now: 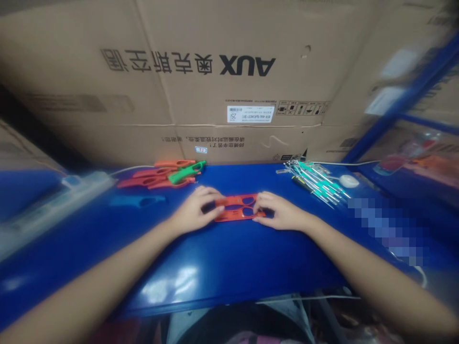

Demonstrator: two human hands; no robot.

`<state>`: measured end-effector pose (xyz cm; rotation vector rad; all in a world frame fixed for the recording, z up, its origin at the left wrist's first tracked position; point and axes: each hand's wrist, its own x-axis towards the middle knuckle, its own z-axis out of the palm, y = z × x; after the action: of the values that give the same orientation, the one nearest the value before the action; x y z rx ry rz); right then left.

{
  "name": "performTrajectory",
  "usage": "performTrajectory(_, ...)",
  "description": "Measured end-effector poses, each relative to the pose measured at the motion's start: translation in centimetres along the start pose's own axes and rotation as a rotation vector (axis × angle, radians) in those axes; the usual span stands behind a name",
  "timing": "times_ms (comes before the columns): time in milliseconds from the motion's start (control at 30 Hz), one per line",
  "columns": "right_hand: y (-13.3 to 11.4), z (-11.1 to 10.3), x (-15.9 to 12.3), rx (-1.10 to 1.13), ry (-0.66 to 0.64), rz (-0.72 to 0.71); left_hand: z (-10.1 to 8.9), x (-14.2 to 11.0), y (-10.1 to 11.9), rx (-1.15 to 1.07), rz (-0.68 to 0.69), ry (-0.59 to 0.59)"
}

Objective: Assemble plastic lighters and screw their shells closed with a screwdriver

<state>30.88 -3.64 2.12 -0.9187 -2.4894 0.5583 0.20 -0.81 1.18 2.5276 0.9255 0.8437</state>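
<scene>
Two long red plastic pieces, an upper one (234,200) and a lower one (233,214), lie side by side on the blue table. Each has an oval opening towards its right end. My left hand (197,210) closes around their left ends, with the thumb on the lower piece and the fingers by the upper one. At the right ends, my right hand (278,211) has its bent fingers and thumb closed on the pieces. Anything small beneath those right fingertips is hidden.
Left of centre lie several red plastic pieces (143,180), a green one (184,173) and a blurred blue one (138,200). Metal rods with green parts (319,181) lie at the right. A power strip (57,205) stands left; a cardboard wall (201,95) rises behind the blue table (247,258).
</scene>
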Motion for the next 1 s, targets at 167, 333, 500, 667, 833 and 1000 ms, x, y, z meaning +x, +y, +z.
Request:
performTrajectory(167, -0.1, -0.4, -0.1, -0.027, 0.113, 0.044, 0.0, 0.0, 2.0, 0.126, 0.154, -0.175)
performTrajectory(333, 1.0, -1.1, -0.4, -0.133, 0.184, 0.075, 0.8, -0.2, 2.0, 0.14, 0.157, -0.229)
performTrajectory(500, 1.0, -0.5, -0.2, -0.181, 0.202, 0.002, 0.9, -0.3, 1.8, 0.115, 0.145, -0.213)
performTrajectory(667, 0.3, 0.5, 0.3, -0.198, 0.201, -0.009, 0.7, -0.2, 2.0, 0.155, 0.163, -0.169)
performTrajectory(833, 0.2, 0.7, 0.6, -0.216, 0.196, 0.038, 1.0, -0.1, 1.5, 0.135, 0.132, -0.096)
performTrajectory(1000, 0.5, -0.4, 2.0, -0.222, 0.1, 0.021, 1.6, 0.1, 1.3, 0.146, 0.147, -0.05)
